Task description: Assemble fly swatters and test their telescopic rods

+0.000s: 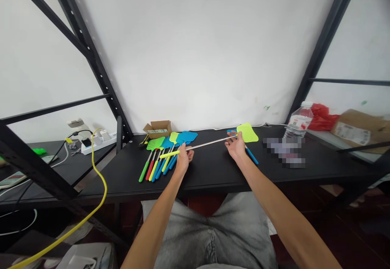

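Note:
A yellow-green fly swatter (210, 143) with an extended metal rod is held level above the black shelf. My left hand (184, 158) is closed around it where the yellow handle meets the rod. At the other end my right hand (235, 144) pinches the rod just below the mesh head (248, 132), with some fingers spread. Under that hand lies a blue fly swatter (252, 156), partly hidden. To the left of my left hand, several fly swatters (154, 167) with green, red, yellow and blue handles lie side by side, their heads overlapping.
A small open cardboard box (157, 129) stands behind the row. On the right are a clear plastic bottle (298, 123), a blurred-out item (286, 152), a red bag (323, 117) and a brown package (359, 131). A yellow cable (102, 188) hangs at left beside a power strip (100, 142).

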`<action>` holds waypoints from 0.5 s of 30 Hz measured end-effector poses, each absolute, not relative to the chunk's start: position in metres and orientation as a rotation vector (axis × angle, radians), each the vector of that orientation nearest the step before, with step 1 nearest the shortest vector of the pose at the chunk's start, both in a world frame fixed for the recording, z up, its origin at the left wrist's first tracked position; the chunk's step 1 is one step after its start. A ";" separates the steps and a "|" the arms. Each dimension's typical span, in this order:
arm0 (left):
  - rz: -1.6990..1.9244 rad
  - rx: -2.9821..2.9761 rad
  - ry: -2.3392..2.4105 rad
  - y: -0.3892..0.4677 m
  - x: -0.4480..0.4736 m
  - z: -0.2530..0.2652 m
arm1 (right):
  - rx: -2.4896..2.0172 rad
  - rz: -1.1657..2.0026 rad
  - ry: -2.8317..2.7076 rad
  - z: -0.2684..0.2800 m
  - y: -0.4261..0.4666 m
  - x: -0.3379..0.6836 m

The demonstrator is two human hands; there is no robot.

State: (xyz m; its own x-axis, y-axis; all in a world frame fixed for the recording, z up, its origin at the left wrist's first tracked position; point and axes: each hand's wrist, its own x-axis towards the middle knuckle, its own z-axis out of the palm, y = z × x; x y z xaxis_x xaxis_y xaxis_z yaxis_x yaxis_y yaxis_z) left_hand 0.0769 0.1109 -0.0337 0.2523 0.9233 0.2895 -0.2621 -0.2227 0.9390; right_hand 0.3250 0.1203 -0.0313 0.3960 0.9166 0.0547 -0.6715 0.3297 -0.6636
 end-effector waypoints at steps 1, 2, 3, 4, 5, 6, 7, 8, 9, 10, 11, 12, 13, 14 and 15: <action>1.272 1.354 0.689 0.111 0.077 -0.034 | -0.599 1.096 -0.460 -0.031 0.120 0.324; 1.275 1.359 0.692 0.110 0.078 -0.033 | -0.589 1.104 -0.453 -0.030 0.120 0.323; 1.275 1.364 0.695 0.109 0.078 -0.033 | -0.582 1.114 -0.450 -0.030 0.120 0.320; 1.273 1.372 0.698 0.109 0.079 -0.032 | -0.578 1.126 -0.455 -0.029 0.119 0.317; 1.268 1.386 0.700 0.108 0.080 -0.032 | -0.578 1.139 -0.466 -0.028 0.118 0.313; 1.260 1.403 0.700 0.107 0.081 -0.031 | -0.580 1.154 -0.485 -0.027 0.117 0.309; 1.253 1.422 0.702 0.106 0.082 -0.031 | -0.580 1.169 -0.509 -0.026 0.117 0.304; 1.244 1.439 0.704 0.105 0.082 -0.031 | -0.581 1.182 -0.535 -0.026 0.116 0.299; 1.237 1.453 0.707 0.104 0.083 -0.031 | -0.582 1.192 -0.559 -0.026 0.115 0.295; 1.231 1.461 0.710 0.104 0.083 -0.031 | -0.585 1.199 -0.579 -0.026 0.114 0.291; 1.227 1.464 0.714 0.104 0.083 -0.031 | -0.590 1.205 -0.596 -0.026 0.113 0.288; 1.228 1.464 0.720 0.104 0.083 -0.031 | -0.594 1.211 -0.608 -0.026 0.112 0.286; 1.231 1.462 0.725 0.105 0.083 -0.031 | -0.599 1.217 -0.617 -0.026 0.111 0.285; 1.234 1.457 0.728 0.105 0.082 -0.031 | -0.603 1.222 -0.624 -0.026 0.111 0.284; 1.239 1.453 0.730 0.106 0.082 -0.031 | -0.606 1.227 -0.631 -0.026 0.110 0.284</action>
State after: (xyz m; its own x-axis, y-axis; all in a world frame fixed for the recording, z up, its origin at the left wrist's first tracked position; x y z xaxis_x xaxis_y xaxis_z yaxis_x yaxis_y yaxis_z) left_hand 0.0820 0.1056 -0.0308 0.2799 0.9088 0.3094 -0.1701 -0.2702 0.9477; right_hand 0.2842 0.1103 -0.0258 0.2152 0.9702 0.1116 -0.6550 0.2281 -0.7204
